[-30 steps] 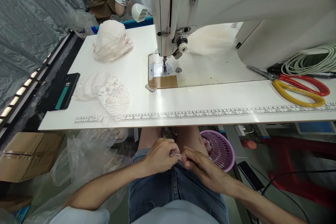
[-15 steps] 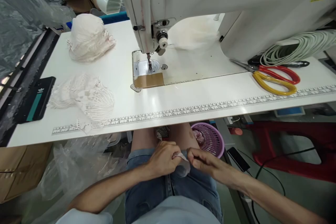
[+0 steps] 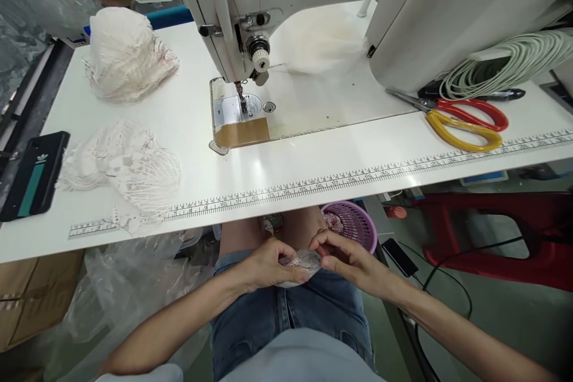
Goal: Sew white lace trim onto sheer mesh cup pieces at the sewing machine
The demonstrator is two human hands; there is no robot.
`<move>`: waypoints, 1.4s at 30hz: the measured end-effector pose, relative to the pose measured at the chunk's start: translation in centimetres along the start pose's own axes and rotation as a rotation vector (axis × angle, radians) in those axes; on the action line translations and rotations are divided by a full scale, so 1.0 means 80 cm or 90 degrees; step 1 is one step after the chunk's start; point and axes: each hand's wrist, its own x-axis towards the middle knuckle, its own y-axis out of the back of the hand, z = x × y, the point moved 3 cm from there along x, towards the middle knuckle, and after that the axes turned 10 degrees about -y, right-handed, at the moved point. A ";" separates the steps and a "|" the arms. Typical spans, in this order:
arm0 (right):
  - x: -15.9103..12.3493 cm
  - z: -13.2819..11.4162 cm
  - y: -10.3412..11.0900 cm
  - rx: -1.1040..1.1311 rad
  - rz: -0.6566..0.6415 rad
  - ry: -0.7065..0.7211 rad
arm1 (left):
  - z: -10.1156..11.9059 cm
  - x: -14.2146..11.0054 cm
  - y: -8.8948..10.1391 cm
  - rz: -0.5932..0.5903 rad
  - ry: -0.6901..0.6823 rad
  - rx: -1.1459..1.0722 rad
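Observation:
Above my lap, my left hand grips a small white fabric piece between thumb and fingers. The piece is cupped and thin, with a slightly reddish edge. At its right rim my right hand has thumb and forefinger closed on the edge. Just beyond my hands runs the front edge of the white sewing table. On the table the sewing machine's presser foot stands with no cloth visible under it. White lace pieces lie flat at the left, and a pile of stacked white cups sits behind them.
Yellow-and-red-handled scissors and a coil of pale cord lie at the right. A black phone-like case rests at the far left. Below the table are a purple basket, a red stool and a phone.
My left hand has turned so the fabric piece now shows as an open cup. My right hand has moved slightly up and left to its rim. The view has shifted slightly.

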 end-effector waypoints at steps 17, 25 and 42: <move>-0.006 -0.011 -0.030 -0.013 0.005 -0.027 | -0.004 -0.009 -0.001 0.060 -0.020 -0.018; -0.015 0.000 -0.051 0.037 -0.157 -0.139 | 0.013 -0.018 -0.016 0.043 -0.113 0.270; -0.041 -0.004 -0.006 -0.275 0.138 0.017 | 0.002 -0.027 -0.008 0.055 -0.001 -0.025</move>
